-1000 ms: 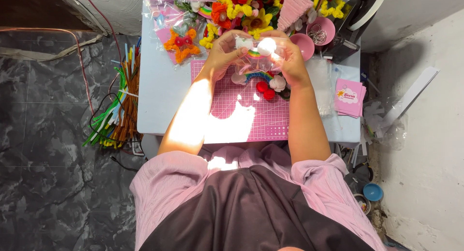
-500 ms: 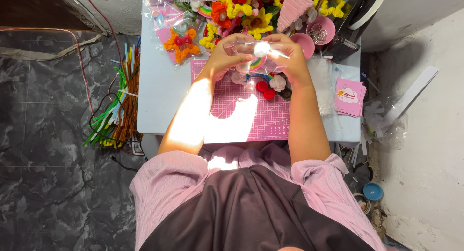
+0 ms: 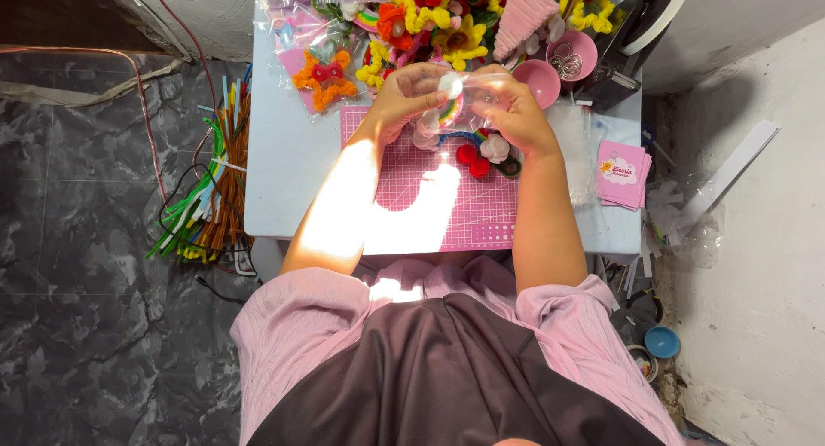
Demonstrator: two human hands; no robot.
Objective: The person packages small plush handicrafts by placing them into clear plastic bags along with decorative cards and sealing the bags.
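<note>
Both my hands are raised over the pink cutting mat (image 3: 447, 205) on a small pale blue table (image 3: 284, 180). My left hand (image 3: 404, 98) and my right hand (image 3: 516, 111) together hold a small clear plastic bag (image 3: 460, 102) with a rainbow-coloured fuzzy craft piece inside. Just under the hands lie red pompoms (image 3: 473, 160) and a small white fuzzy flower (image 3: 494, 147) on the mat.
Fuzzy wire flowers (image 3: 447, 25) and bagged craft pieces (image 3: 314, 59) crowd the table's far side. Two pink bowls (image 3: 559, 64) stand at the back right, pink cards (image 3: 623, 173) lie at the right edge. A bundle of coloured fuzzy wires (image 3: 210, 197) lies on the dark floor left of the table.
Both hands shifted slightly while working the clear bag; the bag is turned a little between the fingers. Nothing on the table moved.
</note>
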